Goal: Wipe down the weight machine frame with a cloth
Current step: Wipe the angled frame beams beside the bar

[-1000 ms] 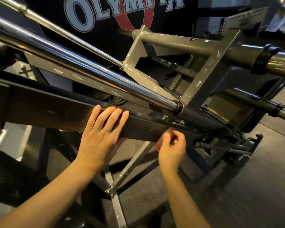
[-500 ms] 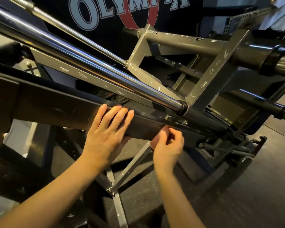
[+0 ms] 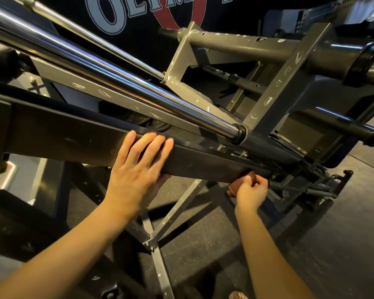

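— Why is your left hand (image 3: 138,169) flat on that dark beam (image 3: 58,139)?

— You've laid it there with the fingers straight and close together, tips reaching the beam's upper edge and the thumb tucked under the lower edge. It holds nothing; I'd say it's bracing you while the other arm reaches further down the sloped rail

— And the cloth?

— The reddish-brown cloth (image 3: 239,186) is bunched in your right hand (image 3: 252,192), fingers curled tight around it, pressed up against the beam's underside near its lower end, just before the tangle of linkages (image 3: 300,186). Bunching it small likely lets you get into that narrow corner

— Is the rest of the weight machine frame (image 3: 279,87) done?

— You can't tell from here. The grey crossbars show pale scuffs, probably chipped paint rather than dirt. The chrome rail (image 3: 121,78) above your left hand gleams, but that proves little

— Anything to mind?

— Your knuckles sit near the pivot hardware, so I'd guess a slow stroke along the edge is safer than a quick one
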A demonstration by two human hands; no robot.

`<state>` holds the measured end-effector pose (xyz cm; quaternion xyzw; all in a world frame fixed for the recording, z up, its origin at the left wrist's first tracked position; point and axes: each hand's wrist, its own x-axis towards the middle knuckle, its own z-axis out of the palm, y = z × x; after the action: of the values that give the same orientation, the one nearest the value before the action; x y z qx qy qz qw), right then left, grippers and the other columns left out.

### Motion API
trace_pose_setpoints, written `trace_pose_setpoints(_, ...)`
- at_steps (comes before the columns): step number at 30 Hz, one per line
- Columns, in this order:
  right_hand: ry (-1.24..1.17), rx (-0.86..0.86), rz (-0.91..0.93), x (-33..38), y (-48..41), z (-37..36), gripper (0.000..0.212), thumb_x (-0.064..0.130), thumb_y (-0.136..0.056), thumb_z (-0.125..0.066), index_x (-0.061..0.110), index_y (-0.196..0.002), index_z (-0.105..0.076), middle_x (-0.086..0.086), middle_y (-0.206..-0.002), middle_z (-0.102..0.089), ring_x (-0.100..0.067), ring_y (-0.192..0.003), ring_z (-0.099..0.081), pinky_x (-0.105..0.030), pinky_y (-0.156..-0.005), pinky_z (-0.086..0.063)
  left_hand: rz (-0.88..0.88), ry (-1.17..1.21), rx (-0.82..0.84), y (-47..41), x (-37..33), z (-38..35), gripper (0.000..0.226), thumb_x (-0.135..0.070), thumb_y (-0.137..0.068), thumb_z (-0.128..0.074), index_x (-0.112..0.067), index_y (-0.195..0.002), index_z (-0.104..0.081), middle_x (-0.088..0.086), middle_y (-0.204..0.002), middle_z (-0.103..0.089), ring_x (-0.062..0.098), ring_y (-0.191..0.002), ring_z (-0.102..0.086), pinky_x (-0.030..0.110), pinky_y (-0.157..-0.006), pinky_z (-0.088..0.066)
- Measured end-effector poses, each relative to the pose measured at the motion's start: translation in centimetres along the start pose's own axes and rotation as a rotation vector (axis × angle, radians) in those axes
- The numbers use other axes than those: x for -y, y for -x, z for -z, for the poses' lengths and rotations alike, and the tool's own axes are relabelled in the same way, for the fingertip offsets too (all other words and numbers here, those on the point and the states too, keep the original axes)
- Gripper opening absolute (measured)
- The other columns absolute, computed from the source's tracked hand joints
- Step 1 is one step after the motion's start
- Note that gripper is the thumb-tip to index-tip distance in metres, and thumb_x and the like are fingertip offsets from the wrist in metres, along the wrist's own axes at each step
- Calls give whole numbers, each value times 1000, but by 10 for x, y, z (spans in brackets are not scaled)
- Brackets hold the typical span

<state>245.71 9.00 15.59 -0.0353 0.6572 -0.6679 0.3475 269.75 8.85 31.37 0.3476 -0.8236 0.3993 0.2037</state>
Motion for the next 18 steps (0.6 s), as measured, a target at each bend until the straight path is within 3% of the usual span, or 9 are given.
trace_pose_setpoints(3,26,100,265,13,61,-19,20,27,-101,-57,37,-118,-53,19,-116,-54,-11,-114,-59,-44,-91,-59,-1,6,14,1,0,-1,81,-38,-80,-83,-5,-147,-51,17,-146,-42,37,-138,-36,48,-127,-5)
trace_pose_setpoints(6,81,393,496,27,126,-26,19,24,-102,-57,40,-113,-53,16,-117,-56,-2,-110,-57,-25,-90,-53,-2,20,44,0,1,2,82,-37,-79,-84,-5,-147,-51,18,-146,-44,37,-139,-37,49,-127,-7)
trace_pose_setpoints(9,130,560,546,35,139,-11,25,23,-102,-58,46,-107,-51,17,-117,-54,2,-110,-55,-15,-83,-49,-24,24,127,-3,3,14,87,-36,-78,-85,-6,-150,-47,20,-147,-47,38,-140,-37,49,-127,-7)
trace_pose_setpoints(11,98,527,465,32,118,4,21,24,-102,-58,42,-111,-53,13,-121,-54,-4,-112,-56,-19,-77,-54,-74,5,182,-3,7,24,90,-36,-79,-83,-5,-153,-41,21,-153,-43,38,-145,-35,51,-127,-10)
trace_pose_setpoints(14,93,310,327,32,84,9,18,27,-100,-61,37,-114,-55,11,-123,-54,-14,-115,-57,-46,-95,-57,-87,-34,208,1,21,42,96,-40,-80,-81,-5,-156,-35,21,-162,-33,38,-152,-27,54,-126,-14)
trace_pose_setpoints(15,90,269,305,35,84,5,18,27,-100,-61,36,-113,-55,10,-122,-55,-13,-114,-57,-50,-98,-55,-67,-46,202,2,27,48,96,-40,-80,-81,-5,-156,-35,21,-162,-33,38,-152,-27,54,-126,-14)
trace_pose_setpoints(18,25,298,312,44,122,-18,14,27,-101,-59,37,-110,-54,11,-118,-55,-9,-107,-59,-38,-93,-56,-18,-71,192,1,46,66,96,-38,-76,-84,-4,-154,-39,23,-156,-40,40,-148,-34,55,-126,-15)
